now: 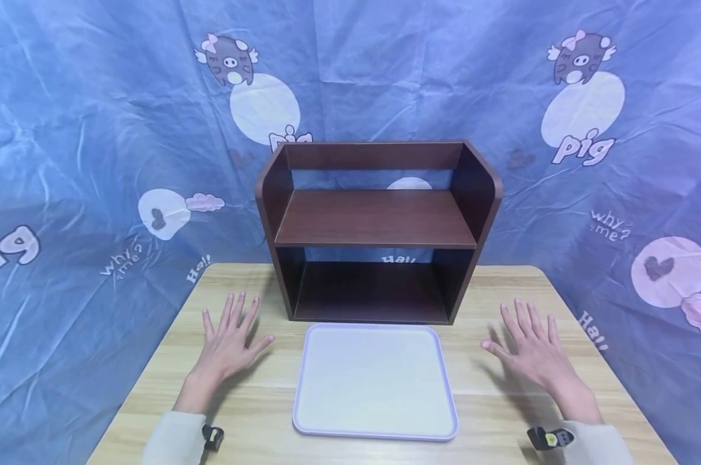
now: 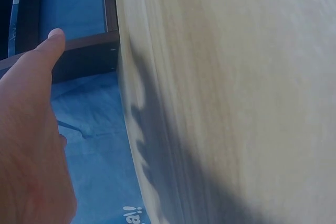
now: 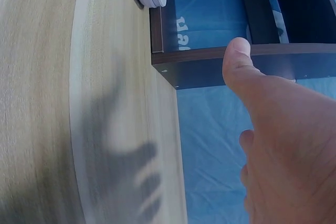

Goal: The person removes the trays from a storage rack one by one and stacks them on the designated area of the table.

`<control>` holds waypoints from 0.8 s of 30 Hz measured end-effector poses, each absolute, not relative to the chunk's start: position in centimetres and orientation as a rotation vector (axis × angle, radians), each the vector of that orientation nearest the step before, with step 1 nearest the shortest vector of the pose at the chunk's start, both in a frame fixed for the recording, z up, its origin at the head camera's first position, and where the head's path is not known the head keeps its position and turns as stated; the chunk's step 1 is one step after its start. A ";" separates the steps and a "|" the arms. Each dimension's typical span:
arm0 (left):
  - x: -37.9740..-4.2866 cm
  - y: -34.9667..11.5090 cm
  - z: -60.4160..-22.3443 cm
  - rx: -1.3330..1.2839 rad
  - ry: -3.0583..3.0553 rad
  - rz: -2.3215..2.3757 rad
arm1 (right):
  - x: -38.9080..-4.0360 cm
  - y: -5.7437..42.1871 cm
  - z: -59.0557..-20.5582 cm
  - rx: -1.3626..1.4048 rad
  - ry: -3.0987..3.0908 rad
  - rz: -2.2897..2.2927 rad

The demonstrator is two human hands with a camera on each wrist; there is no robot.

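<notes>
My left hand [image 1: 227, 349] is held above the table to the left of a white tray [image 1: 376, 381], fingers spread and holding nothing. On the tray's other side, my right hand [image 1: 533, 354] is spread the same way, with nothing in it. The tray has a pale purple rim and lies flat in front of a dark brown two-tier shelf [image 1: 376, 219]. Nothing stands on either tier. Both wrist views show a thumb and part of the hand [image 2: 31, 129], with a shadow cast on the wood. In the right wrist view the shelf's side panel [image 3: 210, 72] appears beyond the thumb.
A light wood table [image 1: 257, 420] carries the tray and shelf. Blue fabric [image 1: 95, 161] printed with pigs and lettering hangs behind the table and along both sides. Each wrist wears a black strap [image 1: 213, 437] at the sleeve.
</notes>
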State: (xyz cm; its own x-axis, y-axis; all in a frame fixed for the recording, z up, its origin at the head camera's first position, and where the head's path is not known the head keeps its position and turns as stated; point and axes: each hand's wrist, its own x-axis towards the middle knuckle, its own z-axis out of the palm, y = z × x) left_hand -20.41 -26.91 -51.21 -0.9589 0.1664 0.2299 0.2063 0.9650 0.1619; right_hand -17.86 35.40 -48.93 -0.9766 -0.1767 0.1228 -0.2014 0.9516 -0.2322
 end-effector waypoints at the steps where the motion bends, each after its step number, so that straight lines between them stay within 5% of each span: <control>1: -20.4 -26.9 -51.2 -0.277 -2.897 -0.273 | -17.9 35.4 -48.9 0.289 -3.007 0.376; 24: -20.2 -26.8 -51.0 -0.266 -2.926 -0.306 | -17.9 35.7 -49.2 0.267 -3.036 0.428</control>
State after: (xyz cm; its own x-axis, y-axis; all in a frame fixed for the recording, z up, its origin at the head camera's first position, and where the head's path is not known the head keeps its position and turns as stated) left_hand -20.18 -26.85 -50.98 -0.9664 0.1577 0.2031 0.1963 0.9627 0.1864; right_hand -17.89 35.73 -49.22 -0.9829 -0.1621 0.0873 -0.1799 0.9462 -0.2688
